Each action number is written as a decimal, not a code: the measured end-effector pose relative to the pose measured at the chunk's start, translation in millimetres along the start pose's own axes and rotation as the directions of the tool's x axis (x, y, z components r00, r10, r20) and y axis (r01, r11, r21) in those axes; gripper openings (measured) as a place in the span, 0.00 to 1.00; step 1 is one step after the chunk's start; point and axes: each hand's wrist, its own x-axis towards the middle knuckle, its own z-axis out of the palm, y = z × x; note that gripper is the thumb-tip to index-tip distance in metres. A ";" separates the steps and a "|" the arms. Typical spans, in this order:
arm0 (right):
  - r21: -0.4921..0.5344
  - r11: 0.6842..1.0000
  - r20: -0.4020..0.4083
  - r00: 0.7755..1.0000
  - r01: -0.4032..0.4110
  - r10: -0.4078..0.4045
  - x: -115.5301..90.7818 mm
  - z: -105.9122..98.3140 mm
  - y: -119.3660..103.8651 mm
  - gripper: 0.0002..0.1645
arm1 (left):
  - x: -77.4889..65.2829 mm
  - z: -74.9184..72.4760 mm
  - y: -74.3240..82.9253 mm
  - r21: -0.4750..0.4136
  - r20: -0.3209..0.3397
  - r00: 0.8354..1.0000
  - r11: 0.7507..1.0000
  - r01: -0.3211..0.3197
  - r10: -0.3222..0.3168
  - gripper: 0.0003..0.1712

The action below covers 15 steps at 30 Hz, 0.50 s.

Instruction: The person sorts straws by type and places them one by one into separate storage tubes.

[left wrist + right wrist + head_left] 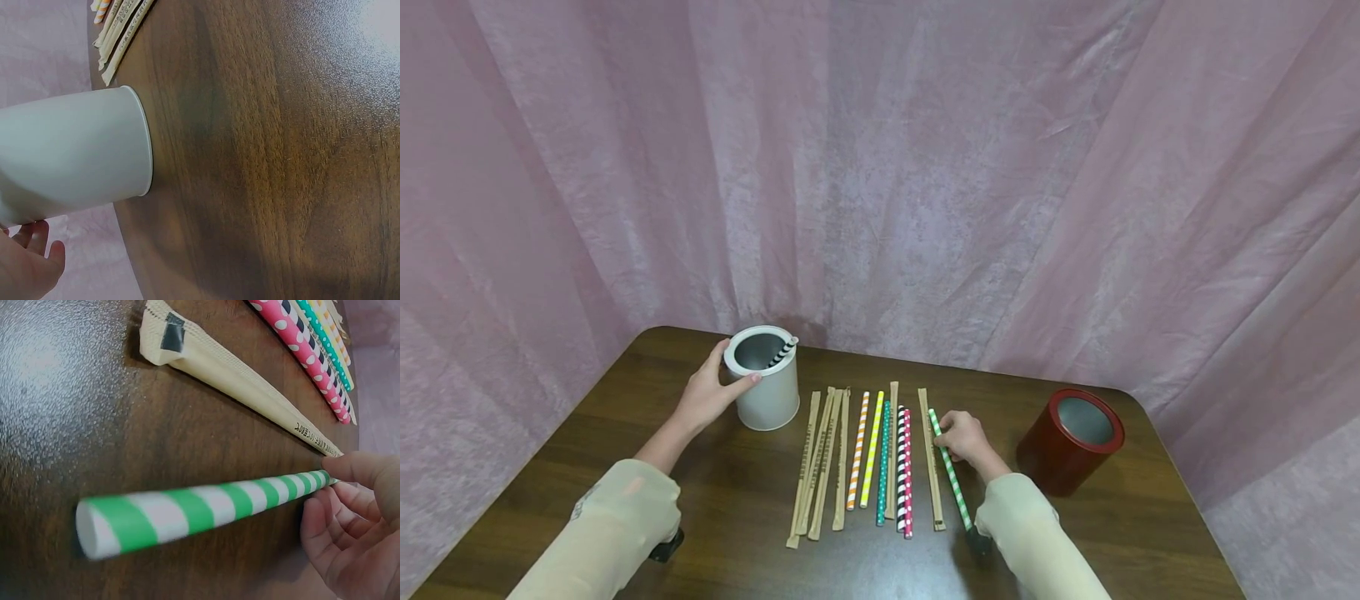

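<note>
My left hand (pixel 706 398) grips a white can (pixel 769 404) by its upper side, thumb in front and fingers behind. A black-and-white striped straw (pixel 782 353) leans inside that can. In the left wrist view the can (pixel 75 153) stands on the table, with some fingers (pixel 39 237) beside it. My right hand (pixel 964 435) pinches a green-and-white striped straw (pixel 956 486) between thumb and fingertips, near its far part. In the right wrist view the straw's near end (pixel 125 528) points toward the camera. A paper-wrapped straw (pixel 231 381) lies just beside it.
Between the hands lie several paper-wrapped straws (pixel 823 467) and bare orange (pixel 857 454), yellow (pixel 872 450), teal (pixel 883 475), black-striped (pixel 901 492) and pink dotted (pixel 908 500) straws. A red can (pixel 1052 454) stands right of my right hand. Pink curtains (pixel 880 208) hang behind the wooden table (pixel 730 517).
</note>
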 end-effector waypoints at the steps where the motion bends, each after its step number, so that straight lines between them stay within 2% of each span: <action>1: -0.018 1.000 -0.005 1.000 0.005 -0.005 0.3 0.0 0.2 0.15 | 0.1 0.1 -0.1 0.000 0.001 1.000 1.000 0.002 -0.002 0.52; 6: -0.038 0.999 0.000 1.000 0.017 -0.017 -1.2 -3.5 -5.0 0.14 | 1.2 1.3 -1.8 -0.003 0.016 1.000 1.000 0.009 -0.009 0.53; 15: 0.122 0.992 0.039 0.998 0.034 -0.039 -0.8 -18.3 -34.9 0.13 | -1.3 1.4 0.5 -0.012 -0.011 1.000 1.000 -0.006 0.006 0.53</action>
